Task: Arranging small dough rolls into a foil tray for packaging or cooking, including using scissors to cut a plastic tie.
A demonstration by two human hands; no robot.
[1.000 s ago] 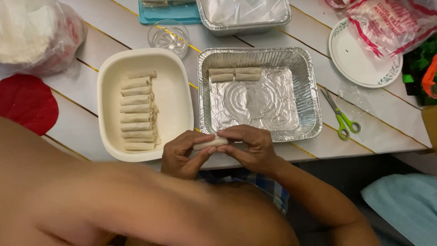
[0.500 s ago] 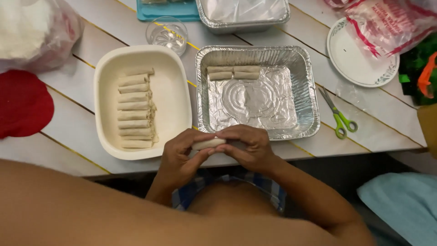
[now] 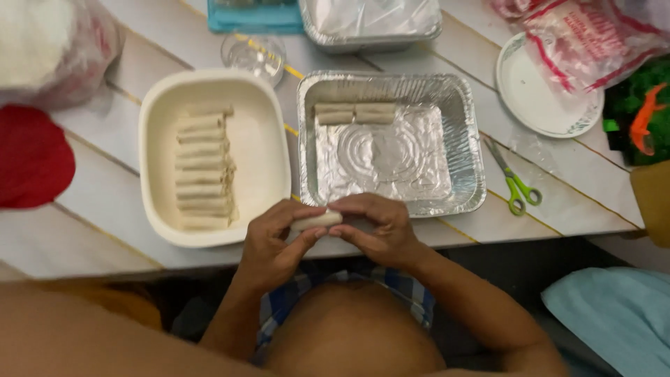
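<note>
both hands pinch pale roll (image 3: 315, 220) at near table edge: left hand (image 3: 276, 244), right hand (image 3: 377, 230); roll's right end hidden under right fingers; foil tray (image 3: 467, 139) just beyond.

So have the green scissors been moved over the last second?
No. The green scissors lie just right of the foil tray, same as before. Both hands, left hand and right hand, are on the roll.

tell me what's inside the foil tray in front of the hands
The foil tray holds pale rolls lying end to end along its far wall; how many is unclear. The rest is bare foil. The right hand covers a little of its near rim.
</note>
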